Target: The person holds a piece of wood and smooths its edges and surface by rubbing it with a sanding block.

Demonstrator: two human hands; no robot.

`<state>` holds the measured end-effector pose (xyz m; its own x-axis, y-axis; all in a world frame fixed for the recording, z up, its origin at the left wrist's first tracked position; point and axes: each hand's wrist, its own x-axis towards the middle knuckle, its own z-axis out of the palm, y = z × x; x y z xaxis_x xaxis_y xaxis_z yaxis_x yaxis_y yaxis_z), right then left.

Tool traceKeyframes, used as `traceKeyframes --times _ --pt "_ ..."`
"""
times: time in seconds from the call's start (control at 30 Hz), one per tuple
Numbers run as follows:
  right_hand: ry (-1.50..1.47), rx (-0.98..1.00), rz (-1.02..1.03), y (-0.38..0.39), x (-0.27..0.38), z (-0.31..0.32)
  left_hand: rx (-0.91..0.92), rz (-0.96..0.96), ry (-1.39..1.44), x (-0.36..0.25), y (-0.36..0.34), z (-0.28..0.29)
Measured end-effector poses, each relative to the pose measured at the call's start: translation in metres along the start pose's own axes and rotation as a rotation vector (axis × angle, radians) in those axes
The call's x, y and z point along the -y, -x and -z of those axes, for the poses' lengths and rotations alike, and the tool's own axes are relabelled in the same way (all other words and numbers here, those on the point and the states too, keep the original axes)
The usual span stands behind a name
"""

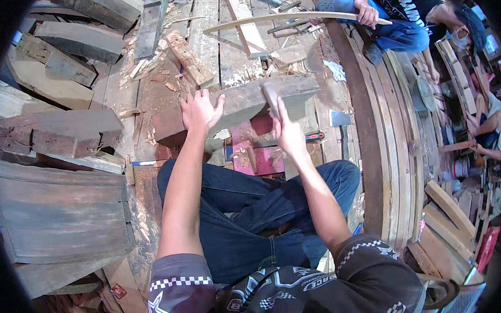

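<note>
A curved, dark-weathered wooden beam (pixel 241 105) lies across in front of my crossed legs. My left hand (pixel 200 111) rests on its left part, fingers spread and thumb apart. My right hand (pixel 285 128) is closed around a short, rounded grey-brown wooden piece (pixel 270 99), which stands tilted over the right part of the beam; whether it touches the beam I cannot tell. Just below my right hand is a tool's red-and-black handle (pixel 314 136). A pink sheet (pixel 271 162) strewn with shavings lies between the beam and my legs.
A hatchet (pixel 340 120) lies to the right. Wood chips and an offcut (pixel 189 58) litter the planks beyond the beam. Weathered timbers (pixel 60 134) are stacked at left, long planks (pixel 368 109) at right. A co-worker (pixel 402 15) holds a long thin strip (pixel 288 17) at far right.
</note>
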<state>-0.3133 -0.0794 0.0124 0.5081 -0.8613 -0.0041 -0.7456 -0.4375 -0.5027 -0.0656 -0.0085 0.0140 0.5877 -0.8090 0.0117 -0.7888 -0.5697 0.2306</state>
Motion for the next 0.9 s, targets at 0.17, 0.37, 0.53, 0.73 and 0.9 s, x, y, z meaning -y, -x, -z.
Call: traceKeyframes --times 0.17,0.37,0.53,0.73,0.9 --pt "0.032 -0.099 -0.020 -0.056 -0.025 0.007 0.038 -0.007 0.016 -0.008 -0.003 0.000" --pt "-0.007 0.016 -0.083 -0.002 -0.011 0.016 -0.089 -0.011 0.006 0.009 0.003 -0.010" --pt "-0.029 -0.037 0.022 -0.030 -0.028 0.020 -0.034 -0.020 0.036 0.002 -0.004 -0.005" --pt "0.044 -0.019 -0.025 -0.071 -0.034 0.008 -0.017 0.004 0.041 -0.002 -0.001 -0.005" --pt "-0.021 -0.015 0.007 -0.016 -0.039 0.016 -0.074 -0.005 0.036 0.003 0.002 -0.009"
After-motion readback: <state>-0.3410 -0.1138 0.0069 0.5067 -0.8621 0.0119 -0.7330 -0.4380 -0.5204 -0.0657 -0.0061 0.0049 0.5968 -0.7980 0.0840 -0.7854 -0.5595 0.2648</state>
